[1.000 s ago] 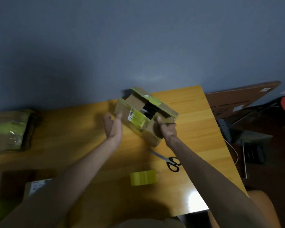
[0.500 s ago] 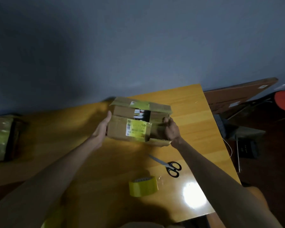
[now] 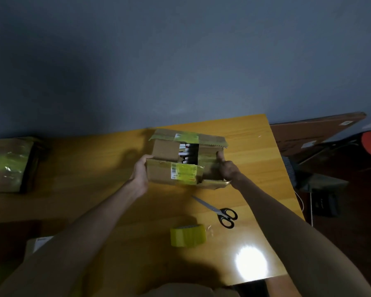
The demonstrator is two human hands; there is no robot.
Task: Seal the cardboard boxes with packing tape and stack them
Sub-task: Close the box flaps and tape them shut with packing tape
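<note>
the wooden desk (image 3: 255,168) carries a taped parcel (image 3: 9,163) at nine o'clock. the cardboard box (image 3: 165,174) rests toward twelve o'clock, its top flaps apart and contents showing. the left grip (image 3: 140,176) clasps its nine o'clock end; the right grip (image 3: 228,170) curls round its three o'clock flap, thumb up. the yellow tape roll (image 3: 187,235) lies at six o'clock of the box, the scissors (image 3: 221,213) at five.

No wording could be read. A barcode was printed on a white and yellow label (image 3: 183,173) stuck to the front of the cardboard box (image 3: 159,174), and its small digits were blurred. A white sticker (image 3: 42,242) on a second box (image 3: 29,248) and a pale tag (image 3: 345,123) on the leaning board (image 3: 308,133) were illegible.
</note>
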